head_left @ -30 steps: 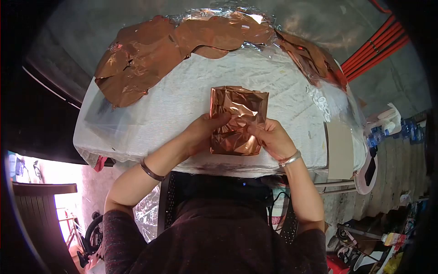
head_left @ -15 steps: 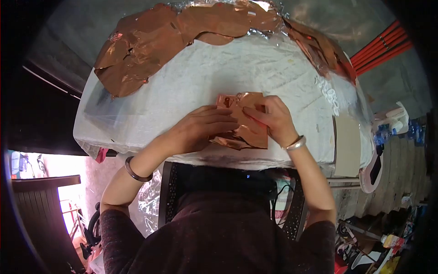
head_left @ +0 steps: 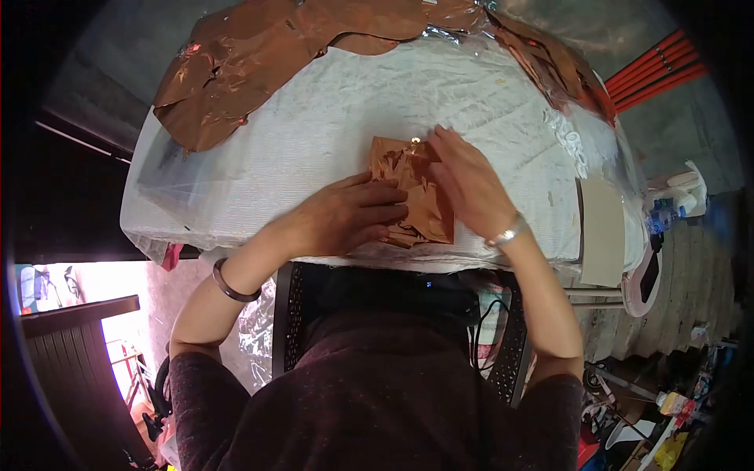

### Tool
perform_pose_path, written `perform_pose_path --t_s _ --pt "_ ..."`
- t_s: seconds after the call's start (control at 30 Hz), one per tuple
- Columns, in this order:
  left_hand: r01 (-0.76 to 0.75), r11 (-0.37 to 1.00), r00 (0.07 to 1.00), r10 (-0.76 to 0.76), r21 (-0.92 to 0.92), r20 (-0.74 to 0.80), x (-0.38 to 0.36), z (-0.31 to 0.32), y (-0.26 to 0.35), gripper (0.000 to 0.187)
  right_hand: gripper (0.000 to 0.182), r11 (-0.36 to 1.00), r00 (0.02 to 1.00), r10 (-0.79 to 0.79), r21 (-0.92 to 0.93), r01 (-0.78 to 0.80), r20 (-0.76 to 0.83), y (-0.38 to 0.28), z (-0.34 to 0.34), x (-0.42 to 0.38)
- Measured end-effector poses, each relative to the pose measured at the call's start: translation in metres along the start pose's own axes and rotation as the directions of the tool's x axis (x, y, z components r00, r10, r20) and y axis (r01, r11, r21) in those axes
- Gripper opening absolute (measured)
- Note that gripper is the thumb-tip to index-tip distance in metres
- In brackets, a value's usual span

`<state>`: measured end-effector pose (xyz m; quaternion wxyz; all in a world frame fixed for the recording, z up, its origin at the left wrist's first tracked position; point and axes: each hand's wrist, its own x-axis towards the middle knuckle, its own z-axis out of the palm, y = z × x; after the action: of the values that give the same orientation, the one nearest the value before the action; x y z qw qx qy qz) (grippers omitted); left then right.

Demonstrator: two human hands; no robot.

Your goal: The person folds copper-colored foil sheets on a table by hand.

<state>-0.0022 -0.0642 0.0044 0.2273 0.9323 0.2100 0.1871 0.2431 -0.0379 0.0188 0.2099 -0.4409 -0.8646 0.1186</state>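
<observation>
A small, creased packet of copper-coloured foil point(head_left: 432, 208) lies near the front edge of the white cloth-covered table point(head_left: 330, 110). My left hand point(head_left: 345, 216) rests with fingers stretched over its left side and lower corner. Along the right edge of the packet lies my right hand point(head_left: 471, 184), its fingers extended toward the upper right corner; whether the thumb presses on the foil is hard to make out. Neither hand is closed round the packet. A shiny spot shows at its top edge.
Larger copper foil sheets point(head_left: 243, 71) arc along the table's far edge, with more foil point(head_left: 542, 59) at the far right. White loops of string point(head_left: 569, 145) and a beige card point(head_left: 602, 231) lie on the right. Red rods point(head_left: 656, 71) stand beyond the table.
My right hand has let go of the foil's upper right part and straightened its fingers along the edge. The packet looks more crumpled, and the camera view has shifted slightly.
</observation>
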Motion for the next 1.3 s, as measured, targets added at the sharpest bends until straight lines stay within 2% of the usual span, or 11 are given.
perform_pose_path --t_s 0.17,0.23,0.33,0.57,0.63,0.93,1.03,1.1,1.13,1.23,1.3 --pt "0.08 0.996 0.974 -0.088 -0.046 -0.207 -0.004 0.001 0.001 0.039 0.047 0.996 1.0 0.024 -0.082 -0.023 0.008 0.009 0.033 0.008" --pt "0.237 0.958 0.856 -0.284 -0.161 -0.433 -0.005 0.005 -0.008 0.035 0.049 0.998 1.0 0.025 -0.061 -0.025 0.006 0.011 0.038 0.007" --pt "0.283 0.955 0.931 -0.295 -0.087 -0.215 -0.002 -0.003 -0.02 0.04 0.05 0.998 0.999 0.03 -0.057 -0.028 0.037 0.008 0.034 0.009" --pt "0.282 0.959 0.933 -0.276 -0.01 -0.232 0.007 -0.005 -0.022 0.047 0.054 0.971 0.984 0.044 -0.239 -0.002 0.171 0.002 0.037 0.008" --pt "0.044 0.986 0.961 0.002 0.159 -0.278 0.016 0.0 -0.019 0.058 0.055 0.97 0.984 0.046 -0.244 -0.002 0.174 0.002 0.038 0.008" --pt "0.219 0.965 0.974 -0.207 0.145 -0.093 0.02 0.016 -0.012 0.07 0.057 0.955 0.984 0.066 -0.295 -0.014 0.166 0.002 0.039 0.009" --pt "0.219 0.975 0.94 -0.198 0.043 -0.278 0.024 0.012 -0.031 0.063 0.053 0.966 0.98 0.054 -0.259 -0.003 0.192 0.011 0.039 0.009" --pt "0.251 0.968 0.929 -0.248 -0.025 -0.276 0.031 0.006 -0.051 0.058 0.051 0.973 0.995 -0.096 0.215 0.088 0.028 0.039 0.043 0.012" --pt "0.283 0.955 0.914 -0.297 -0.091 -0.276 0.033 0.003 -0.055 0.054 0.063 0.896 0.988 0.103 0.422 -0.142 0.113 0.023 0.016 0.009" --pt "0.248 0.969 0.911 -0.239 -0.017 -0.337 0.024 0.004 -0.054 0.049 0.081 0.801 0.99 0.063 0.586 -0.125 0.124 0.018 -0.012 -0.023" --pt "0.276 0.959 0.884 -0.278 -0.061 -0.376 0.017 0.0 -0.039 0.048 0.096 0.853 0.975 0.077 0.493 -0.172 0.207 0.001 -0.023 -0.043"
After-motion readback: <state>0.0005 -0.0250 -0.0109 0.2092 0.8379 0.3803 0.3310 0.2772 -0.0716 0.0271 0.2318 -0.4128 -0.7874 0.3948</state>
